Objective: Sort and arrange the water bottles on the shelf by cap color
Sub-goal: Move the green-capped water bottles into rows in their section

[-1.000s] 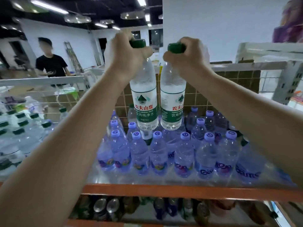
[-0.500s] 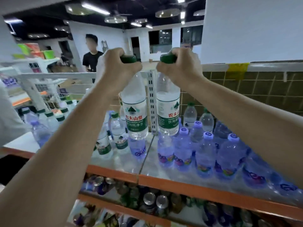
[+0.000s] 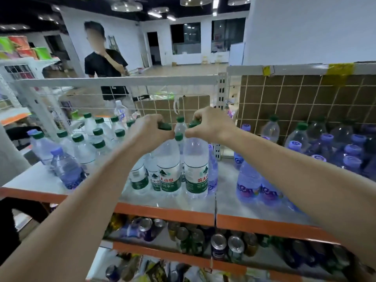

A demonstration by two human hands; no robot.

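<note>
My left hand [image 3: 149, 132] grips the green cap of a clear bottle [image 3: 169, 171] with a green-and-white label. My right hand [image 3: 210, 127] grips the green cap of a second such bottle [image 3: 196, 171] beside it. Both bottles stand upright on the white shelf [image 3: 173, 202] near its front edge, among other green-capped bottles [image 3: 97, 139] on the left section. Purple-capped bottles [image 3: 249, 180] fill the right section. One purple-capped bottle [image 3: 65, 169] stands at the left among the green ones.
An orange shelf edge [image 3: 162, 212] runs along the front. Cans [image 3: 218, 246] sit on the lower shelf. A white upright post [image 3: 220, 115] and wire grid back divide the sections. A person in a black shirt [image 3: 105, 66] stands behind the shelf.
Both hands lowered the two green-capped bottles from mid-air and leftward onto the left shelf section. My view turned left and down with them.
</note>
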